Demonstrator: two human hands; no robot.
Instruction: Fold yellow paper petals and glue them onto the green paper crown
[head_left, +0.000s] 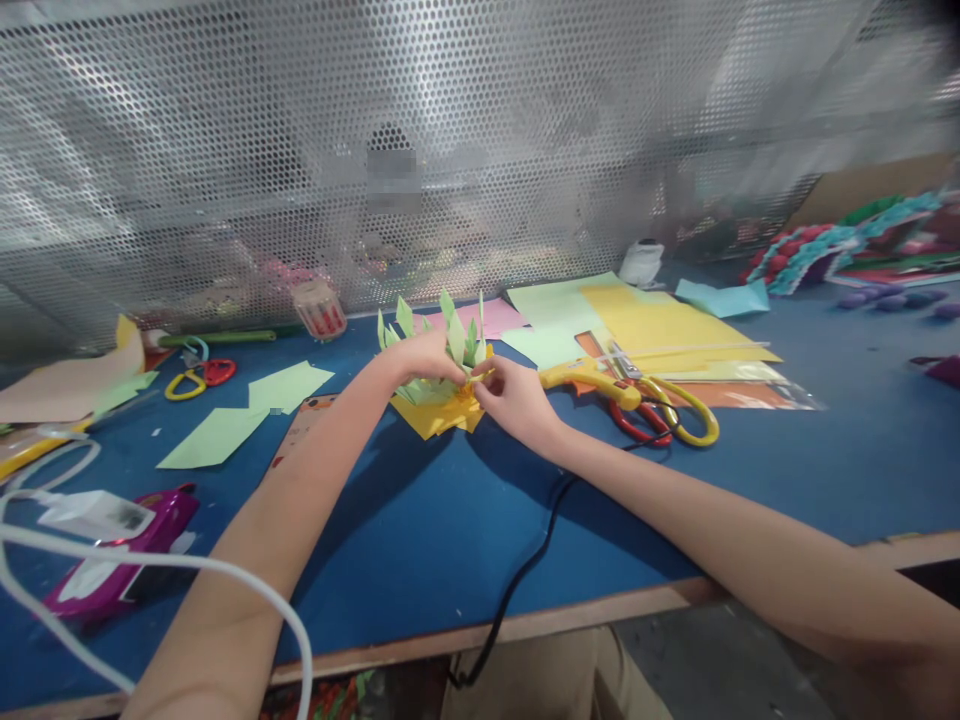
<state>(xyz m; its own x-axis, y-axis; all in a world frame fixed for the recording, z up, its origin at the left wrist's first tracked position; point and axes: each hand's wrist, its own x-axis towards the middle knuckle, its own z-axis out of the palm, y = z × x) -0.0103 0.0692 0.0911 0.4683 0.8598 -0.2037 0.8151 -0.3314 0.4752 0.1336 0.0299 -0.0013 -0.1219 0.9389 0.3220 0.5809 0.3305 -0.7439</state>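
Observation:
A paper flower (442, 385) with pale green pointed petals on a yellow folded base stands on the blue table top (420, 540). My left hand (421, 360) grips the green petals from the left. At the flower's right side my right hand (514, 395) pinches a small yellow piece. Both forearms reach in from the near edge.
Right of the flower lie a yellow glue gun (592, 377) with a black cord (525, 570), scissors (664, 415) and sheets of coloured paper (660, 325). Green paper cut-outs (247, 410) and small scissors (199, 375) lie left. A perforated metal screen (450, 150) closes the back.

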